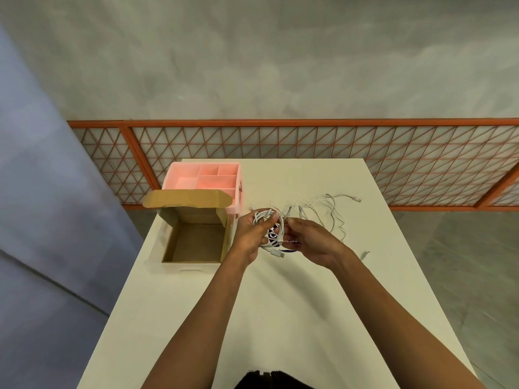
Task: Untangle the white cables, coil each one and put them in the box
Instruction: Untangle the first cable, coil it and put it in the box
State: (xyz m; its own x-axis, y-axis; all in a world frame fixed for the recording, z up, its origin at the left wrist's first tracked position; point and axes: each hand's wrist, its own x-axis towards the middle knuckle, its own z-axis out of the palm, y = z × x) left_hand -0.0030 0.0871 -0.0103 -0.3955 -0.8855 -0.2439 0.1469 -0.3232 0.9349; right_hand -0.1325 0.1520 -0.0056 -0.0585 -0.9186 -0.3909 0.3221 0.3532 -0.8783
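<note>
Coil sits clamped in left hand fingers; right hand fingers pinch tail. I'd wrap tail snug round loops, then drop in box.

Matt brown cardboard box; smooth pink plastic organiser; glossy white cables; matt table.

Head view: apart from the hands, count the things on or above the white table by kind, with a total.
Open brown cardboard box: 1
Pink plastic compartment organiser: 1
Coiled white cable, gripped by the left hand: 1
Loose tangle of white cables (single cables uncountable): 1
Dark printed item beneath the coil: 1
Total: 5
</note>
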